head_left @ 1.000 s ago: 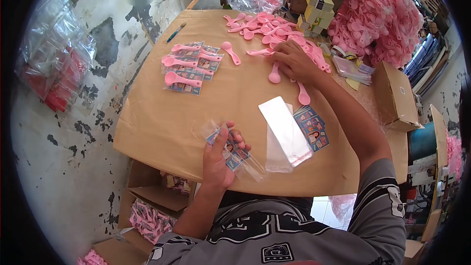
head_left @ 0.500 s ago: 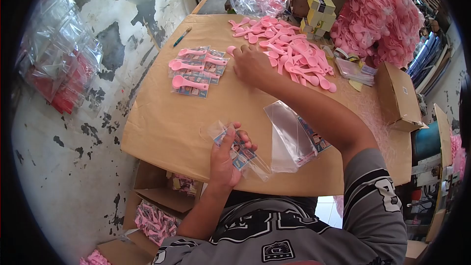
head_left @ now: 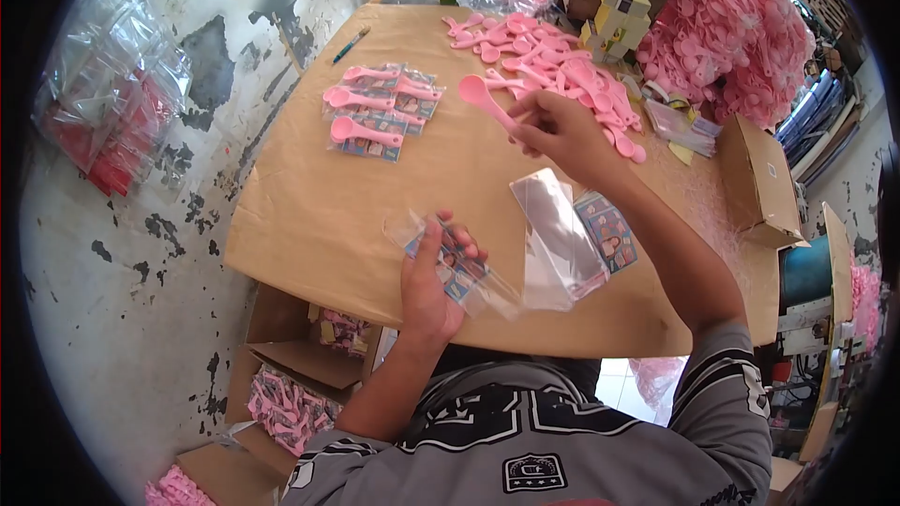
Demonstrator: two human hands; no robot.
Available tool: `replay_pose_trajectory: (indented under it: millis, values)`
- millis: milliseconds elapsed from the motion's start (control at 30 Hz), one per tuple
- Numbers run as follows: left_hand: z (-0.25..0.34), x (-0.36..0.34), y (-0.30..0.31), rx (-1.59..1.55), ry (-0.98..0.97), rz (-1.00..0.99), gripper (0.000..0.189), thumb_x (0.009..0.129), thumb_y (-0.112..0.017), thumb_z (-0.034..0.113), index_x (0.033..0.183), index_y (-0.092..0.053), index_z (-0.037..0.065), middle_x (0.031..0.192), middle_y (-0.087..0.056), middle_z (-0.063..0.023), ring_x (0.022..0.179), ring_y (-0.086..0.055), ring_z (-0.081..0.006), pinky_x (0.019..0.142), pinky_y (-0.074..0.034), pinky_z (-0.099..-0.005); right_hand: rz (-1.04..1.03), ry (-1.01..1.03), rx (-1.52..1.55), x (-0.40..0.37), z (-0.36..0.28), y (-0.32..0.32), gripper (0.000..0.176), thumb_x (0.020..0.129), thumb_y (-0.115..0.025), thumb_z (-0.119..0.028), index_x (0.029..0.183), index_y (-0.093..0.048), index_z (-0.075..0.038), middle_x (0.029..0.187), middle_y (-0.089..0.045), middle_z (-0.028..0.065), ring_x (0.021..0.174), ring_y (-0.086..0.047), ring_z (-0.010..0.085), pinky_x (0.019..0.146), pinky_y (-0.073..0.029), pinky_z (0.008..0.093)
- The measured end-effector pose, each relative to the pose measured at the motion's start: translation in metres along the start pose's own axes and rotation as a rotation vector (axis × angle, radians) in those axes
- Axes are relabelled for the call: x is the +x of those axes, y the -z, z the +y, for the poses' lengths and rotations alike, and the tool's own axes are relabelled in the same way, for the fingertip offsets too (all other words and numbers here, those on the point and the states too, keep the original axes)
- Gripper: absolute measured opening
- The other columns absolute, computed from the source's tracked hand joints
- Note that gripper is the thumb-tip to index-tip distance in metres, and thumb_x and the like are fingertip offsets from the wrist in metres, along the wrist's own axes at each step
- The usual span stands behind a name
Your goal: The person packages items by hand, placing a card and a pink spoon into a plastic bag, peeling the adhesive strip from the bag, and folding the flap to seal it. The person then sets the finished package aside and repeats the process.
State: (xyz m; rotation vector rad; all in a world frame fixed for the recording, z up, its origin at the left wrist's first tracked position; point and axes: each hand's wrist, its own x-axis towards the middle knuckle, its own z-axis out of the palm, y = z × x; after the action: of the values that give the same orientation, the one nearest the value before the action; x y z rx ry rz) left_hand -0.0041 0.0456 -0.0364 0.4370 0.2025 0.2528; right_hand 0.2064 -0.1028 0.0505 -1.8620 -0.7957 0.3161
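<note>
My left hand (head_left: 430,285) grips a clear plastic sleeve with a printed card inside (head_left: 453,265), held just above the near edge of the brown table (head_left: 309,215). My right hand (head_left: 560,134) holds a pink plastic spoon (head_left: 486,99) by its handle, bowl pointing left, lifted over the middle of the table. Just below that hand lies a stack of empty clear sleeves (head_left: 553,239) on top of loose printed cards (head_left: 611,230). A heap of loose pink spoons (head_left: 553,70) spreads across the far side of the table.
Finished packs of spoon and card (head_left: 380,111) lie at the table's left. A pen (head_left: 348,44) rests by the wall. Big bags of pink spoons (head_left: 727,33) and small yellow boxes (head_left: 614,5) stand at the far right. Open cartons (head_left: 305,384) sit on the floor below.
My right hand picked one pink spoon from beside the packs and drew back toward me, lifting it. My left hand kept its hold on the sleeve with the card.
</note>
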Motion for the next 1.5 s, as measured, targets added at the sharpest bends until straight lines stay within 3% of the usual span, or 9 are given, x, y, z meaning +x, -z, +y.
replay_pose_trajectory:
  millis: [333,633,833,1033,1133,1267,1367,1467,1500]
  values:
    - [0.021,0.018,-0.023,-0.144,-0.376,-0.011,0.037,0.110,-0.058,0.034,0.134,-0.054,0.007,0.109,-0.066,-0.0103,0.103,-0.066,-0.0215,0.108,-0.054,-0.0456,0.010,-0.342,0.289,-0.199,-0.042,-0.015,0.020,0.102,-0.070,-0.011,0.117,-0.068,0.002,0.093,-0.070,0.0015,0.080,-0.064,0.0063,0.072,-0.052,0.0229]
    - [-0.011,-0.010,-0.049,-0.002,-0.220,-0.162,0.040,0.108,-0.061,0.038,0.134,-0.055,0.009,0.107,-0.066,-0.0068,0.099,-0.066,-0.0178,0.108,-0.054,-0.0417,0.154,-0.184,0.450,-0.220,-0.036,-0.060,0.028,0.102,-0.070,-0.009,0.127,-0.068,0.003,0.105,-0.072,0.0038,0.095,-0.067,0.0096,0.085,-0.053,0.0252]
    - [-0.030,-0.024,-0.066,-0.066,-0.071,-0.209,0.043,0.108,-0.061,0.040,0.135,-0.054,0.008,0.107,-0.064,-0.0058,0.096,-0.066,-0.0163,0.107,-0.054,-0.0408,0.287,-0.060,0.654,-0.221,-0.031,-0.068,0.026,0.098,-0.074,-0.006,0.120,-0.064,0.002,0.103,-0.069,0.0028,0.095,-0.065,0.0078,0.084,-0.053,0.0242]
    - [-0.045,-0.031,-0.071,-0.026,0.006,-0.207,0.044,0.108,-0.061,0.039,0.135,-0.053,0.006,0.108,-0.065,-0.0067,0.098,-0.067,-0.0173,0.103,-0.055,-0.0407,0.379,-0.081,0.574,-0.213,-0.014,-0.085,0.027,0.092,-0.081,-0.011,0.108,-0.060,-0.003,0.093,-0.061,-0.0013,0.084,-0.057,0.0064,0.076,-0.048,0.0226]
    - [-0.044,-0.024,-0.060,-0.039,0.066,-0.228,0.043,0.109,-0.059,0.036,0.138,-0.052,0.006,0.112,-0.066,-0.0083,0.100,-0.068,-0.0186,0.103,-0.056,-0.0411,0.435,-0.033,0.515,-0.209,-0.008,-0.088,0.032,0.091,-0.083,-0.012,0.109,-0.059,-0.004,0.094,-0.060,-0.0005,0.085,-0.055,0.0066,0.075,-0.047,0.0221]
    - [-0.038,-0.016,-0.060,0.053,0.063,-0.212,0.042,0.111,-0.056,0.032,0.143,-0.050,0.005,0.123,-0.066,-0.0120,0.111,-0.068,-0.0213,0.109,-0.054,-0.0437,0.427,-0.024,0.357,-0.211,-0.014,-0.078,0.044,0.086,-0.084,-0.007,0.124,-0.060,-0.004,0.105,-0.061,0.0025,0.084,-0.055,0.0071,0.077,-0.047,0.0229]
    - [-0.031,-0.008,-0.063,0.046,0.095,-0.211,0.042,0.112,-0.053,0.030,0.144,-0.049,0.004,0.135,-0.063,-0.0150,0.125,-0.064,-0.0241,0.116,-0.050,-0.0466,0.436,0.019,0.115,-0.213,-0.018,-0.064,0.055,0.083,-0.082,-0.003,0.134,-0.060,-0.006,0.112,-0.062,0.0073,0.093,-0.060,0.0160,0.082,-0.050,0.0289]
    - [-0.026,-0.001,-0.064,0.028,0.150,-0.214,0.042,0.113,-0.049,0.030,0.145,-0.048,0.002,0.145,-0.057,-0.0173,0.136,-0.057,-0.0264,0.121,-0.045,-0.0485,0.547,0.244,-0.371,-0.207,-0.010,-0.054,0.063,0.081,-0.081,-0.001,0.140,-0.061,-0.008,0.120,-0.062,0.0125,0.106,-0.061,0.0284,0.089,-0.052,0.0376]
    - [-0.026,0.001,-0.064,0.016,0.179,-0.233,0.043,0.113,-0.048,0.030,0.146,-0.047,0.002,0.148,-0.055,-0.0179,0.139,-0.055,-0.0270,0.122,-0.044,-0.0486,0.561,0.254,-0.430,-0.203,-0.016,-0.052,0.061,0.079,-0.080,-0.003,0.137,-0.067,-0.015,0.131,-0.062,0.0144,0.119,-0.057,0.0354,0.099,-0.050,0.0439]
